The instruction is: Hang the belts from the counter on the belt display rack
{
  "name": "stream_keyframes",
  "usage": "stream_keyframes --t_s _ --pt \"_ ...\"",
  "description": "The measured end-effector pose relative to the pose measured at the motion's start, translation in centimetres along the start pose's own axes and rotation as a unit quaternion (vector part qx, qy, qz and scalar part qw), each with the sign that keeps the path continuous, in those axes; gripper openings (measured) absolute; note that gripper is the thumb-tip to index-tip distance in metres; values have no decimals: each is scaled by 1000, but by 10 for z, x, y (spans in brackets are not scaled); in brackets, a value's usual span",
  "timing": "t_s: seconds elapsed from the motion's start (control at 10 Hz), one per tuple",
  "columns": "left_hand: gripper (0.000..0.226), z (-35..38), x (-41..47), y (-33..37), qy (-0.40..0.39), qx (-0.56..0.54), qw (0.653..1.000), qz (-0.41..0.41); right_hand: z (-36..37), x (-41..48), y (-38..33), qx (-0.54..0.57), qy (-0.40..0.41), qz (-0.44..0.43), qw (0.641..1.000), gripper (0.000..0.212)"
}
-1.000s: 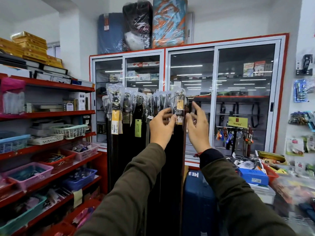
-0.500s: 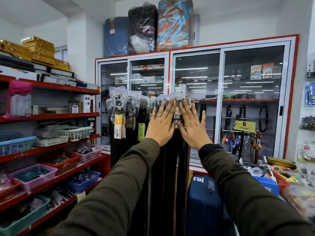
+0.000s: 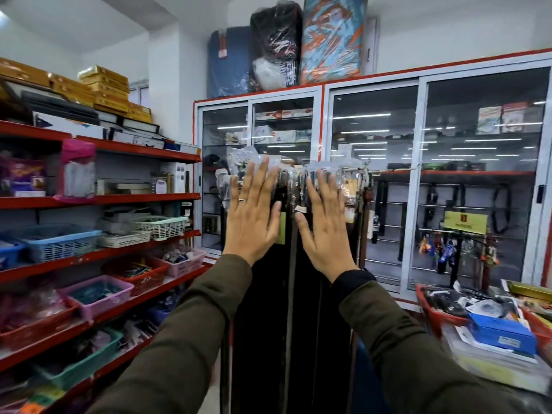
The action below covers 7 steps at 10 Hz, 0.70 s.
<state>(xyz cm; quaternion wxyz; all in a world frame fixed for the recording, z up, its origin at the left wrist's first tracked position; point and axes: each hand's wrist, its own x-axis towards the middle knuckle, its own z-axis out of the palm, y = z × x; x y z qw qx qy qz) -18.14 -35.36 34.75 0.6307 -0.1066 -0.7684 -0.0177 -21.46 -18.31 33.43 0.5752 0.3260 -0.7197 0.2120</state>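
Several dark belts (image 3: 291,309) hang in a row from the belt display rack (image 3: 363,171), their buckles wrapped in clear plastic. My left hand (image 3: 254,215) lies flat with fingers spread on the left part of the row, a ring on one finger. Pressed flat on the belts a little to the right is my right hand (image 3: 324,225), fingers also spread. Neither hand holds anything. A narrow gap of belts and a green tag (image 3: 281,227) shows between the hands. The lower ends of the belts drop behind my sleeves.
Red shelves (image 3: 98,255) with plastic baskets of goods run along the left. A glass-door cabinet (image 3: 418,180) stands behind the rack, with wrapped suitcases on top. At the right, a counter (image 3: 493,366) holds a red tray, a blue box and packets.
My left hand has let go of the belt top and both hands have opened flat. They have slid apart along the row, the left going left and the right going right.
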Motion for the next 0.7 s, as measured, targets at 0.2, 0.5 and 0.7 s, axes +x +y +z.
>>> stream_keyframes --t_s 0.2,0.5,0.7 --pt "70 -15 -10 -67 -43 -49 996 -64 46 32 -53 -46 -58 -20 997 64" --pt "68 11 -7 -81 -167 -78 983 -12 83 36 -40 -129 -104 23 986 65" --pt "68 14 -16 -62 -129 -41 990 -47 69 33 -44 -129 -120 17 984 65"
